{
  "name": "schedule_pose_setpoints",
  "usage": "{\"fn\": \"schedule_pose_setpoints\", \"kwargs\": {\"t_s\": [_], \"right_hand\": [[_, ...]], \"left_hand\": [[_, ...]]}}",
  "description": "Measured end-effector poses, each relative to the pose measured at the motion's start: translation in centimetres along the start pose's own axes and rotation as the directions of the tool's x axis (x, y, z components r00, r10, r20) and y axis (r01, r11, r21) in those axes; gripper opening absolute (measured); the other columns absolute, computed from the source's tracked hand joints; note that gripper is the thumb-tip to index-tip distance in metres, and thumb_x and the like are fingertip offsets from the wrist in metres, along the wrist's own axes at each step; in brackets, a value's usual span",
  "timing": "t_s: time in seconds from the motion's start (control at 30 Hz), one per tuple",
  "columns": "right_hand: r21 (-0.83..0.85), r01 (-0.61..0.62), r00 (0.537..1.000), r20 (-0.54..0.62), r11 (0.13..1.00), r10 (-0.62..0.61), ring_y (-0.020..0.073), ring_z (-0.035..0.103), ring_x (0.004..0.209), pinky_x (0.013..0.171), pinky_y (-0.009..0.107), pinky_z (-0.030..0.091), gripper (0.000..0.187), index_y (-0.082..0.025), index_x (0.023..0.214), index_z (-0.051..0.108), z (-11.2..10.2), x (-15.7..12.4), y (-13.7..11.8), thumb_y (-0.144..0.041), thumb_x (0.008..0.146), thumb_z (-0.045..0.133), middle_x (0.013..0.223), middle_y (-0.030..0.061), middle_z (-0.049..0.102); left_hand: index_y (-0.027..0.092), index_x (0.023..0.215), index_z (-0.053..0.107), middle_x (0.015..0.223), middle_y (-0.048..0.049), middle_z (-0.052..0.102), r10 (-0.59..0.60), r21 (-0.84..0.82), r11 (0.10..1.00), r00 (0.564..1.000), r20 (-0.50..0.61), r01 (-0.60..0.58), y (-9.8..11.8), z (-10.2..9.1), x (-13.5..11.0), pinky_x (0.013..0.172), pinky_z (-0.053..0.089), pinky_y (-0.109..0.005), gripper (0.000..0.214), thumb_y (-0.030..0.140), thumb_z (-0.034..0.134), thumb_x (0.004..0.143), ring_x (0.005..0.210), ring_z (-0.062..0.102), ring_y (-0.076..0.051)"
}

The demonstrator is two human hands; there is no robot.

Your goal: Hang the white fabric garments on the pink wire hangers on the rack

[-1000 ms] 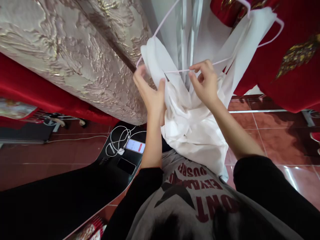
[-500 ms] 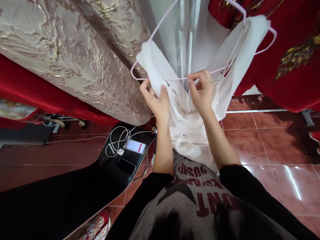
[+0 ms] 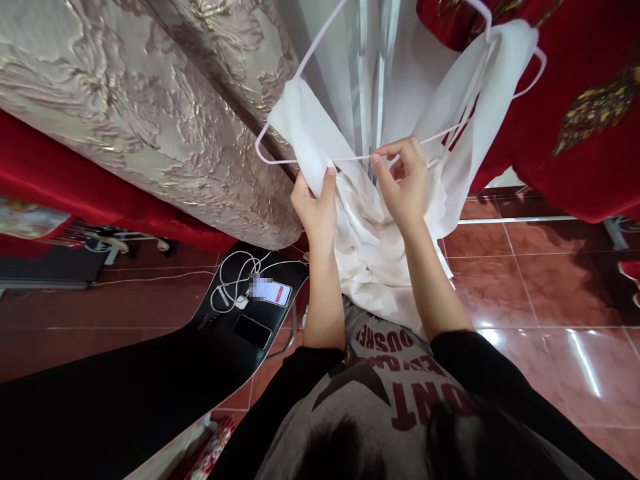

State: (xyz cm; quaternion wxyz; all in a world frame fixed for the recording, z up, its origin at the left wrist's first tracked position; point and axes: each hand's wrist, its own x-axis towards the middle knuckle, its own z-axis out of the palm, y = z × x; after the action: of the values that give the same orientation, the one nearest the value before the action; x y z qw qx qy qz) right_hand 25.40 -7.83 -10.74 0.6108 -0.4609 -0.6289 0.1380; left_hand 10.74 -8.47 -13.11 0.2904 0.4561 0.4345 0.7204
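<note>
A white garment (image 3: 370, 247) hangs by its two shoulder parts on a pale pink hanger (image 3: 320, 40), its folds falling against my shirt. My left hand (image 3: 317, 207) grips the garment's left shoulder part just below the hanger's bottom bar, thumb on the near side and fingers behind the cloth. With thumb and index finger, my right hand (image 3: 404, 175) pinches the bottom bar near its middle. The garment's right shoulder part drapes over the hanger's right arm. The hanger's hook lies outside the view.
On the left stands a black chair (image 3: 165, 373) carrying a lit phone (image 3: 277, 293), a dark phone (image 3: 253, 331) and a coiled white cable (image 3: 223, 293). Gold-textured cloth (image 3: 150, 120) hangs left; a red garment (image 3: 575, 127) hangs right. Red tiles (image 3: 550, 287) cover the floor.
My left hand has moved slightly right and down, off the hanger's bar and onto the cloth. The hanger has shifted a little left and up. My right hand keeps its pinch.
</note>
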Motion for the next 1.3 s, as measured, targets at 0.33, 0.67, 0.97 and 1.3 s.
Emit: {"fn": "schedule_pose_setpoints", "kwargs": {"t_s": [0.33,0.67,0.97,1.3], "right_hand": [[-0.056,-0.045,0.999,0.017,0.997,0.046,0.0083,0.041,0.065,0.06,0.026,0.042,0.04,-0.024,0.095,0.066,-0.2,0.0,-0.3,-0.062,0.096,0.054,0.094,0.0031,0.057],[-0.001,-0.017,0.998,0.065,1.0,0.017,0.008,0.039,0.063,0.056,0.027,0.039,0.038,-0.023,0.09,0.066,-1.0,1.0,0.0,-0.061,0.092,0.061,0.092,0.0039,0.056],[0.02,-0.012,0.996,0.085,1.0,0.01,0.005,0.038,0.066,0.063,0.023,0.041,0.045,-0.019,0.094,0.064,-0.9,1.3,1.0,-0.063,0.093,0.058,0.095,0.0025,0.052],[0.117,0.037,0.998,0.052,0.992,-0.043,0.0082,0.054,0.08,0.063,0.023,0.044,0.027,-0.025,0.106,0.067,-0.2,-0.7,-2.1,-0.048,0.1,0.055,0.104,0.0028,0.059]], "left_hand": [[0.02,0.076,0.063,0.068,0.0008,0.055,0.027,-0.138,0.99,1.0,-0.001,-0.027,3.5,0.3,0.1,0.069,0.051,-0.03,0.023,0.026,0.075,0.094,0.066,0.059,-0.016],[0.023,0.091,0.066,0.108,0.0077,0.071,-0.354,-0.452,0.771,0.892,0.28,0.448,11.9,-2.8,10.2,0.099,0.059,-0.026,0.053,0.008,0.021,0.114,0.117,0.066,-0.007],[0.022,0.1,0.061,0.114,0.0042,0.074,-0.33,-0.585,0.772,0.943,-0.036,0.248,5.2,-6.5,5.5,0.108,0.051,-0.018,0.048,0.003,0.018,0.108,0.137,0.05,-0.003],[0.021,0.102,0.069,0.107,-0.0038,0.072,-0.265,-0.55,0.767,0.944,0.195,0.329,5.2,2.4,-0.7,0.049,0.043,-0.02,0.026,0.023,0.045,0.111,0.042,0.033,-0.006]]}}
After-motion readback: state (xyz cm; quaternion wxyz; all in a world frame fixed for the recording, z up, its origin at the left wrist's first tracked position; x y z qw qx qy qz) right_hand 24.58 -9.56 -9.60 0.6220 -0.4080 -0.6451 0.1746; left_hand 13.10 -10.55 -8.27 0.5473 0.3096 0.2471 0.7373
